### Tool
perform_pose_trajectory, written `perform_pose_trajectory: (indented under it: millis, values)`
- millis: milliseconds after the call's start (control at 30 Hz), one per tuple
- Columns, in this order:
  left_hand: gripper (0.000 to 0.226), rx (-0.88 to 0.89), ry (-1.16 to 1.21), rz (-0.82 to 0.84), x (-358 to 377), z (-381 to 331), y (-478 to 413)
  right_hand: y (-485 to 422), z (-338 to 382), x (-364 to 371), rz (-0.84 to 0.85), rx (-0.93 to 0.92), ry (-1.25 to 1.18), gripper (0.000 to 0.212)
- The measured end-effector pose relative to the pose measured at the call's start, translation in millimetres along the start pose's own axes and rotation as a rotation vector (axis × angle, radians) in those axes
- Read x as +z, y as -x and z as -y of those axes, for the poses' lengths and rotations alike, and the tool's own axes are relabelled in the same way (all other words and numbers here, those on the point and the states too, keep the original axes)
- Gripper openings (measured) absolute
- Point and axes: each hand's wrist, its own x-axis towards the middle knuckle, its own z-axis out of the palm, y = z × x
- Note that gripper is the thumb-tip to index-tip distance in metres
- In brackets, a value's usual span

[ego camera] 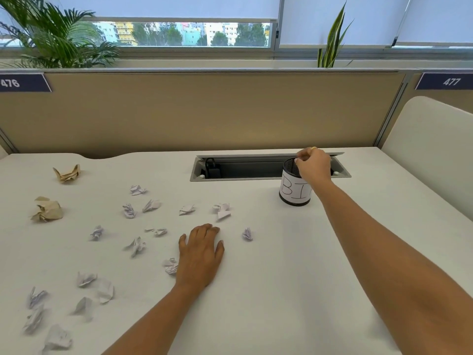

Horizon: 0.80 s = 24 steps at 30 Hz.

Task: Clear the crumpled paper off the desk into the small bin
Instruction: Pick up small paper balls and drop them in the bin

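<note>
Right hand [313, 165] bunched over bin [294, 192], can't tell if I'm pinching anything; left hand [201, 252] flat. Clipping rim could tip it.

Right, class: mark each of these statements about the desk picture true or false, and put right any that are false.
1. The left hand lies flat on the desk. True.
2. The bin stands left of the white paper scraps. False: it stands to their right, in front of the cable tray.
3. The right hand is above the bin's mouth. True.
4. Every crumpled paper is white. False: the nearer brown paper and the farther brown paper lie at the far left.
5. The bin lies on its side. False: it stands upright.
</note>
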Motion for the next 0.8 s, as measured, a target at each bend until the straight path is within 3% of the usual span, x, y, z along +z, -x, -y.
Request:
perform_pose_trajectory:
  millis: [167,267,433,567,800]
  values:
    - [0.04,-0.002,-0.029,0.014,1,1,0,44,-11,4,-0.069,-0.264,-0.097,0.017]
    - [0.04,-0.009,-0.025,0.032,1,1,-1,76,-29,10,-0.023,-0.368,-0.048,0.014]
    - [0.046,-0.002,0.123,0.015,1,-2,-7,111,-76,25,0.207,-0.336,0.116,0.019]
    - [0.051,-0.023,0.252,0.05,-2,-14,-27,116,-95,25,0.262,-0.309,0.148,0.018]
    - [0.058,-0.009,-0.063,0.261,-10,-20,-82,116,-93,27,0.237,-0.352,0.196,0.011]
